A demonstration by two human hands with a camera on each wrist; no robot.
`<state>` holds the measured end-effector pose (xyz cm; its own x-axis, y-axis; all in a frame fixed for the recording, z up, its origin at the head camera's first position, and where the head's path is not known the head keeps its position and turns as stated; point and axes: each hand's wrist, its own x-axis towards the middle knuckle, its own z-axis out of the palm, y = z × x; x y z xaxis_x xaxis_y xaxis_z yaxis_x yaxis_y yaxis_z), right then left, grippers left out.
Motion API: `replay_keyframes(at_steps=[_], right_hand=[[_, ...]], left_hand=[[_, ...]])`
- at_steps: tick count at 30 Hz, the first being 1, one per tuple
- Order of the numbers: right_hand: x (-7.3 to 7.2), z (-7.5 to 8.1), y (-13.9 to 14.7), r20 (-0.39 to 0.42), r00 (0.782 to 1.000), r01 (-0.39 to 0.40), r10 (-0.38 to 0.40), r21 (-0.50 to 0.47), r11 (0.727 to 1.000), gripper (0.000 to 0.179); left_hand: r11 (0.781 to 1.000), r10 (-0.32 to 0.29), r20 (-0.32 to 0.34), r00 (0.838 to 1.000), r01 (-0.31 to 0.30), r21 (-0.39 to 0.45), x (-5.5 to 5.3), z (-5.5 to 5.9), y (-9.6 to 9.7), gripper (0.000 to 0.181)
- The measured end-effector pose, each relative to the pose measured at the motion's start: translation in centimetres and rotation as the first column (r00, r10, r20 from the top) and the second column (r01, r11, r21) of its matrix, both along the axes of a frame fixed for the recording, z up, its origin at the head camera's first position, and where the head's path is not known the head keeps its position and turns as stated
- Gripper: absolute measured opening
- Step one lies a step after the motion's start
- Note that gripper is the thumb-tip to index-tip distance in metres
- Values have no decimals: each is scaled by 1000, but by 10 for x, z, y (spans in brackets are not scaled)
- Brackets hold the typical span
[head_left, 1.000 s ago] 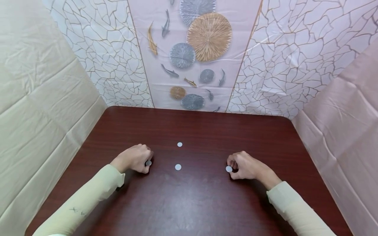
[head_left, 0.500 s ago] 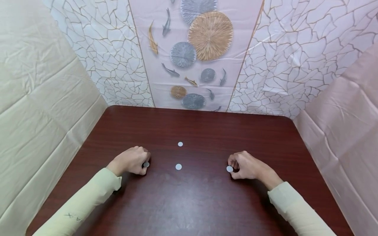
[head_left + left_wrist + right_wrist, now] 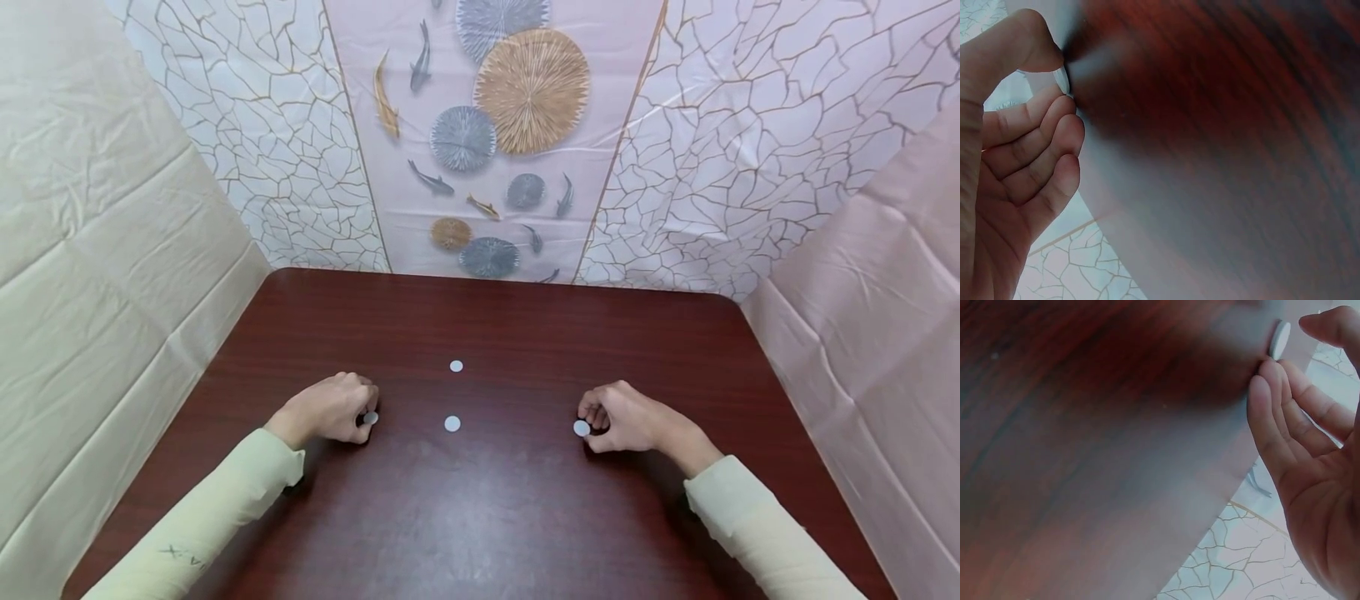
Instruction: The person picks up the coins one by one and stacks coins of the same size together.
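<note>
Four places hold small round pale discs, flat like coins. My left hand pinches one disc between thumb and index finger, low over the table; the left wrist view shows this disc edge-on between the tips. On the right, another disc lies by the fingertips of my right hand. In the right wrist view the fingers reach the lower edge of this disc, while the thumb stands a little apart from it. Between the hands lie a nearer disc and a farther disc.
The dark red-brown wooden table has rounded far corners. Behind it hangs a patterned cloth with fish and round motifs. Pale draped cloths stand along the left side and right side.
My left hand has shifted slightly left and nearer, with its disc. The right hand stays almost in place, its disc unmoved, and the two middle discs lie as before.
</note>
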<state>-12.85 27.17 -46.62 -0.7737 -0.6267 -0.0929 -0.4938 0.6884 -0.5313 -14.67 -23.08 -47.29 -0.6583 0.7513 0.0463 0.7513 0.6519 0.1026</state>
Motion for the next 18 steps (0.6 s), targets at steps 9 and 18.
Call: replay_keyframes(at_steps=[9,18], right_hand=[[-13,19,-13,-50,998,-25,27,45,999,25],[-33,30,-51,-106,988,-103,110,68,992,24]], left_hand=[[1000,14,34,999,-15,18,-1,0,-1,9],[999,16,34,999,-17,33,1,0,-2,9]])
